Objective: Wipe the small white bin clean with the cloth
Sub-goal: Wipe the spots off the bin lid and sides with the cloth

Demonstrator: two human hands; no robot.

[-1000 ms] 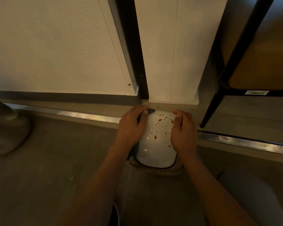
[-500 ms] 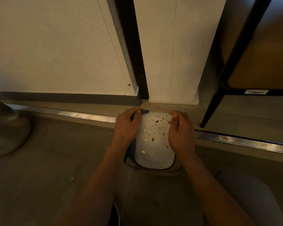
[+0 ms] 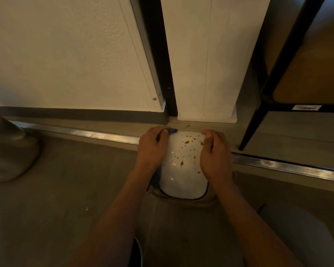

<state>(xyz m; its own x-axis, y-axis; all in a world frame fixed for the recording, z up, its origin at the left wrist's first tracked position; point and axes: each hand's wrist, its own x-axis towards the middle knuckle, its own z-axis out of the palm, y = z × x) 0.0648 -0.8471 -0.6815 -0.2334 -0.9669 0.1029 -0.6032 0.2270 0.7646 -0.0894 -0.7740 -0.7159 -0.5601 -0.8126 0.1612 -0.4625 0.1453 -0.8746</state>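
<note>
A metal floor strip (image 3: 81, 132) runs from left to right. Far behind it stand white panels (image 3: 66, 54). A black-legged chair (image 3: 289, 74) stands at far right.

The grey floor (image 3: 46, 189) bears a black chair leg (image 3: 247, 139).

Both forearms reach forward from the bottom of the view, bare, wrists roughly straight. The left hand (image 3: 152, 149) lies knuckles up, its fingers curled around a dark blue cloth (image 3: 172, 130) that shows past the fingertips. The right hand (image 3: 215, 153), also knuckles up, has its fingers bent and thumb tucked inward, gripping the small white bin (image 3: 182, 170) between the two hands.
</note>
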